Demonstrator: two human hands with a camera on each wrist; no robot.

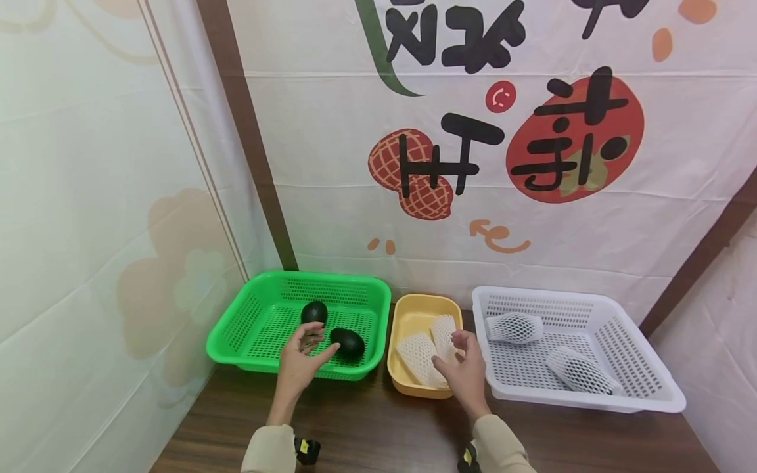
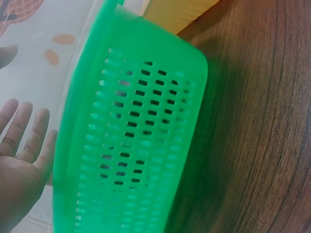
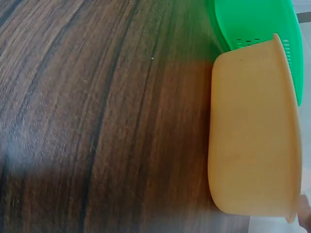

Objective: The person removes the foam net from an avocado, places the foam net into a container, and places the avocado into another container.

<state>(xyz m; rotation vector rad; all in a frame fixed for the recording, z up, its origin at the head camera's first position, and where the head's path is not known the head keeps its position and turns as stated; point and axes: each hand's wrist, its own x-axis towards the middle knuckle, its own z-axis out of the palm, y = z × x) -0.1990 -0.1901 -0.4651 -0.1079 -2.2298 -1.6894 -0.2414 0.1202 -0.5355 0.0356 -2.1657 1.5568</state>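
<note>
My left hand point(image 1: 300, 360) hovers over the front of the green basket point(image 1: 236, 360), fingers loosely bent and holding nothing. Close to its fingertips lie two dark, smooth oval fruits, perhaps avocados: one point(image 1: 315, 313) behind and one point(image 1: 347, 344) to the right. In the left wrist view the hand point(image 2: 22, 170) appears palm-out beside the basket's wall. Over the right side of the yellow bin point(image 1: 408, 387) is my right hand point(image 1: 466, 371), thumb and fingers apart. White foam net sleeves point(image 1: 418, 355) lie in that bin beneath it; whether the fingers touch them I cannot tell.
On the right stands a white basket point(image 1: 650, 401) with two net-wrapped dark items, one at the back left point(image 1: 514, 328) and one nearer the front point(image 1: 582, 371). All three containers stand on a brown wood-grain table point(image 1: 378, 427) against a printed cloth backdrop point(image 1: 331, 197).
</note>
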